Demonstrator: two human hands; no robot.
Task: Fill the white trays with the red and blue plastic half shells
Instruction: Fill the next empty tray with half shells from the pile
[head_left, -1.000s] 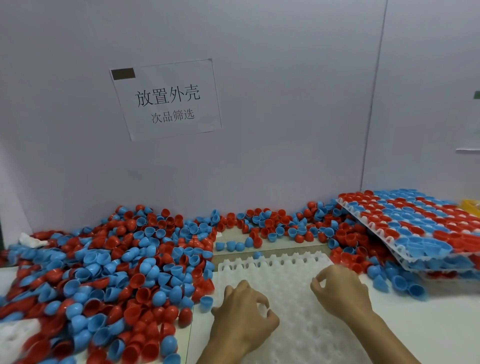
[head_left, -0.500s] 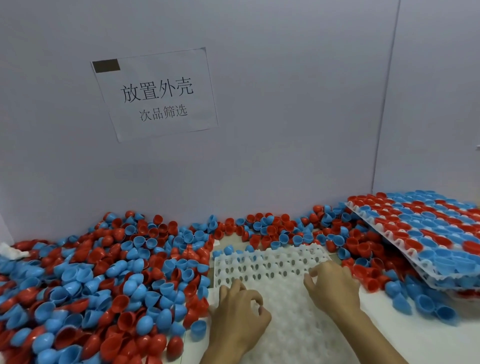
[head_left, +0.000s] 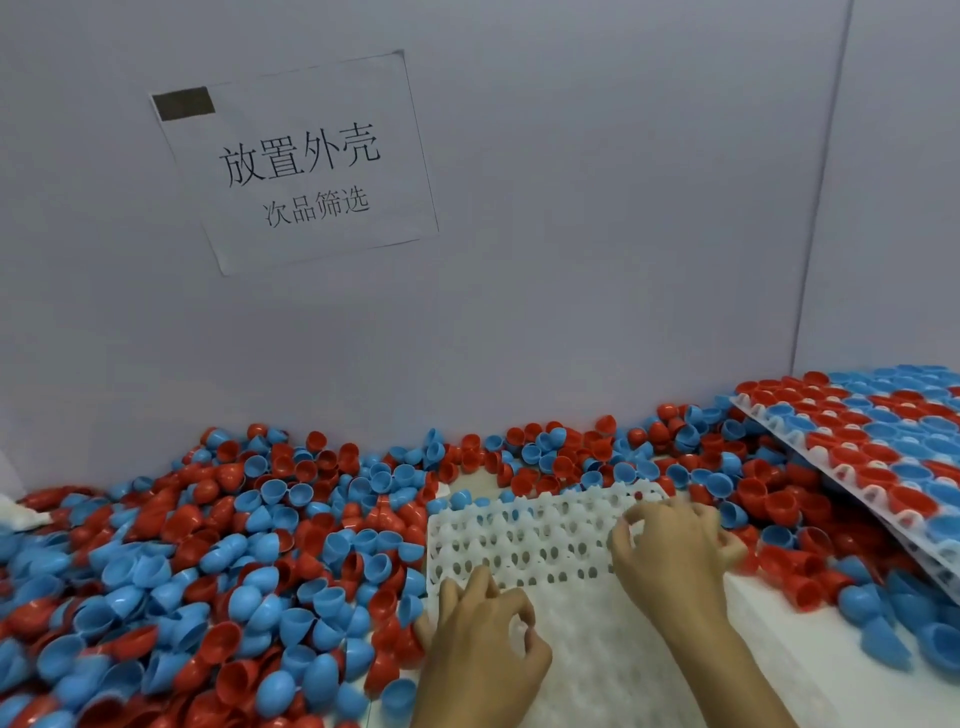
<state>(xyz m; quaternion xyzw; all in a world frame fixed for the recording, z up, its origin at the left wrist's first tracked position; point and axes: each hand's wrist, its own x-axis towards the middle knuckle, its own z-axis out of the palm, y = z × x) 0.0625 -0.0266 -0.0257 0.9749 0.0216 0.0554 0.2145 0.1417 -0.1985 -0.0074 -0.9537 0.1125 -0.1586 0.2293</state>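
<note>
Left hand: lay on the near left part of the empty tray; fingers curled, thumb and forefinger tips close together; whether anything was pinched between them could not be told.
Right hand: rested on the tray's far right part, fingers bent, tips pressed down near the far edge; looked to be gripping the tray there, though the hold was not plainly seen.
Empty tray: white, dimpled, pierced with holes, lying flat under both hands; pockets bare, a few shells showing through the holes ahead of the right fingertips.
Shells: red and blue halves heaped loose to the left of the left fingers, touching the tray's left edge just beside the left thumb; more strewn in a band beyond the right fingertips along the wall, and others scattered right of the right hand.
Filled tray: well to the right of the right fingers, tilted, propped on loose shells, its pockets packed with red and blue halves in rows.
Sign: white sheet with printed characters, stuck on the wall high above the left fingers.
Scrap: something white at the far left edge, well apart from both hands; kind not clear.
</note>
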